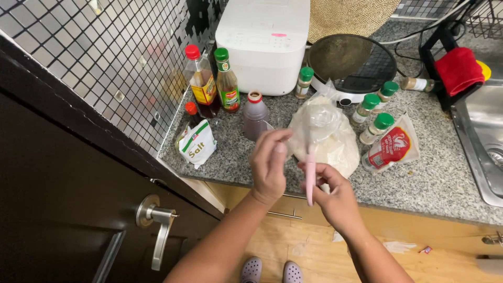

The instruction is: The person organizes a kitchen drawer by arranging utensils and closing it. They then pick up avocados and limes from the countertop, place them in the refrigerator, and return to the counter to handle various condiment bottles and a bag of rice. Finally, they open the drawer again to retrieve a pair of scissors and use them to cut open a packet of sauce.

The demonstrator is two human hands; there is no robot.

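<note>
My left hand is raised in front of me with its fingers pinched on the upper end of a pink-handled utensil. My right hand is closed round the lower part of that same pink handle. Both hands hover above the front edge of a speckled granite counter. Just behind them sits a clear plastic bag of white grains, its top bunched up. A dark purple bottle with a white cap stands to the left of the bag.
A white rice cooker and a round black electric griddle stand at the back. Sauce bottles, green-capped spice jars, a white salt bag and a red-and-white pouch crowd the counter. A steel sink lies right, a dark door left.
</note>
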